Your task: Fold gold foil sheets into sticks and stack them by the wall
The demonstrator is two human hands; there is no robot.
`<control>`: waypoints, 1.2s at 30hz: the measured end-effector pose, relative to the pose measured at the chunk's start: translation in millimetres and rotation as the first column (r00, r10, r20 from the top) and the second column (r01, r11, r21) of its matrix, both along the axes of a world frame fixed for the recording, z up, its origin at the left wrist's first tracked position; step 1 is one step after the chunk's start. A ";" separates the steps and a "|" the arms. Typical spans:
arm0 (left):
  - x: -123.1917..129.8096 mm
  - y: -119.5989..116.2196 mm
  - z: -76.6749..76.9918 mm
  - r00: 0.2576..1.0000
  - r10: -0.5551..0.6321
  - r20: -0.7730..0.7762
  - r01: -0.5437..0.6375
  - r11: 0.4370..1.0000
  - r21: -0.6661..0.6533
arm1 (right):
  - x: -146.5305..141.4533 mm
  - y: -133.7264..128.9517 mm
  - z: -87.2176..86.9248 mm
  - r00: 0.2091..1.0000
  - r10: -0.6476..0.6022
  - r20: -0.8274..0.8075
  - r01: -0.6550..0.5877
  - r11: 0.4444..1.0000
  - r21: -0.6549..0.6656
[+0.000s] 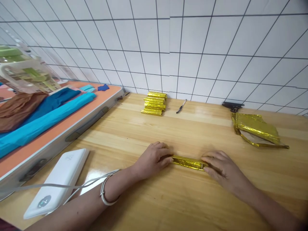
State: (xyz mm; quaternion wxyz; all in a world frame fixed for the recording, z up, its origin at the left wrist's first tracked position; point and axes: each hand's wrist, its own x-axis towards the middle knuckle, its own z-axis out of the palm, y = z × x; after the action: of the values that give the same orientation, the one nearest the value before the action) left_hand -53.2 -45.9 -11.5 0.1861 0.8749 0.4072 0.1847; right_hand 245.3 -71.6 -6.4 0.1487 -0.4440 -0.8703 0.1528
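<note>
A narrow folded strip of shiny gold foil paper (187,162) lies across the wooden table in front of me. My left hand (154,159) is closed on its left end, thumb in front and fingers behind. At the right end, my right hand (218,166) pinches the strip between thumb and fingers. Several similar folded gold foil strips (154,104) sit in a row near the wall. On the right lies a stack of flat gold foil sheets (257,128), its lower edge opened to show a pale inner side.
A black-and-clear pen (181,106) and a black clip (233,106) lie near the tiled wall. To the left are a white power bank (57,183) with a cable, and an orange-topped board (106,96) carrying coloured cloth or paper and a clear container (31,75).
</note>
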 end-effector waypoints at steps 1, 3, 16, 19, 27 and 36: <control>1.8 3.4 0.9 1.000 0.002 0.005 -0.002 1.000 -0.009 | 0.3 4.4 -1.2 0.999 -0.006 -0.044 0.005 1.000 -0.016; 6.0 10.3 3.1 1.000 0.017 0.015 -0.017 0.999 -0.031 | 0.0 13.2 -3.5 0.991 -0.039 -0.126 0.031 0.998 -0.060; 10.6 28.7 -13.5 0.946 0.212 0.245 -0.210 0.977 -0.036 | -12.3 49.8 -14.0 0.956 -0.183 -0.231 0.173 0.983 -0.060; 7.2 26.4 -14.3 0.926 0.203 0.318 -0.211 0.977 -0.007 | -13.6 55.4 -16.6 0.950 -0.182 -0.252 0.180 0.983 -0.032; 10.8 18.9 -9.7 0.990 -0.010 0.144 -0.012 0.989 0.149 | -12.8 53.1 -22.2 0.940 -0.184 -0.288 0.196 0.981 0.012; 12.4 19.1 -16.7 0.997 -0.075 0.001 0.074 0.980 0.187 | -12.5 51.7 -19.2 0.950 -0.175 -0.257 0.185 0.983 0.017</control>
State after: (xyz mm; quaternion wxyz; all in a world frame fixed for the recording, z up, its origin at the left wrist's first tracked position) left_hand -40.9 -26.8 -28.1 0.1117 0.9024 0.3542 0.2185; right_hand 232.9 -19.9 -25.6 0.2816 -0.4950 -0.8028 0.1764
